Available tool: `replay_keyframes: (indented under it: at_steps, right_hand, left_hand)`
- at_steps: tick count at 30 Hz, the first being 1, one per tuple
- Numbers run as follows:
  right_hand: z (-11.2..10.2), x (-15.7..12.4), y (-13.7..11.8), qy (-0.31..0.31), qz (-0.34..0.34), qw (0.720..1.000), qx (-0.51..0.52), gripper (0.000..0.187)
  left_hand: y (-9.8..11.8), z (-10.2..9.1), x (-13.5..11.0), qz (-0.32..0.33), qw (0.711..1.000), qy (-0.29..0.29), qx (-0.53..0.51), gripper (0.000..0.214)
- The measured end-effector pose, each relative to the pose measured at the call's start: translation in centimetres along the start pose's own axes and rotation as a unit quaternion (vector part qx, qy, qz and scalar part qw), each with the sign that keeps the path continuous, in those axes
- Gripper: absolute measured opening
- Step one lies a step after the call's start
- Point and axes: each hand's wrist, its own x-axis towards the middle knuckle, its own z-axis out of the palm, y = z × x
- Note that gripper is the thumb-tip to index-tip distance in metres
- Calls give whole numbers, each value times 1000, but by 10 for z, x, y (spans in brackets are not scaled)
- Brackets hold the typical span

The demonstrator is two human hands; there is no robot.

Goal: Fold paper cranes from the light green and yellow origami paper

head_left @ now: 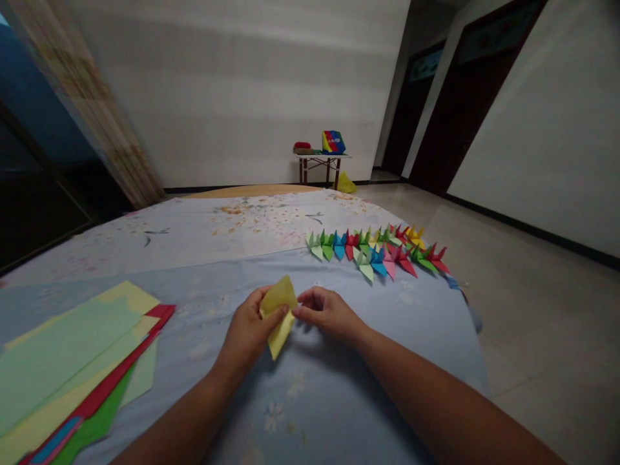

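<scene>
A folded yellow paper (279,312) is held just above a pale blue flowered cloth (339,400). My left hand (249,329) pinches its left side with thumb and fingers closed on it. My right hand (325,312) grips the paper's right edge with curled fingers. Beyond my hands, several folded paper cranes (375,250) in green, blue, red, pink and yellow lie in rows on the cloth.
A stack of flat coloured paper sheets (72,368), green, yellow and red, lies at the near left. A small table (320,161) with colourful items stands by the far wall. Tiled floor (533,310) lies to the right, with dark doors behind it.
</scene>
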Motion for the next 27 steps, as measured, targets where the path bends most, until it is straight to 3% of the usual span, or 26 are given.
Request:
replay_keyframes:
  at_steps: [5,12,16,23,27]
  right_hand:
    - [7,-3,-4,-75,49,995,47,36]
    - [6,-5,-10,-73,77,993,57,31]
    - [7,-5,-8,-79,65,994,48,31]
    - [8,-6,0,-101,13,995,24,22]
    - [5,-6,-2,-114,22,992,39,24]
  left_hand:
    - [-1,5,-5,-16,999,11,-32,33]
    - [3,6,-6,-46,997,-32,-61,33]
    - [2,5,-4,-82,990,-59,-100,36]
    - [4,7,-6,-94,985,-30,-140,36]
    - [2,8,-6,-97,985,-29,-140,34]
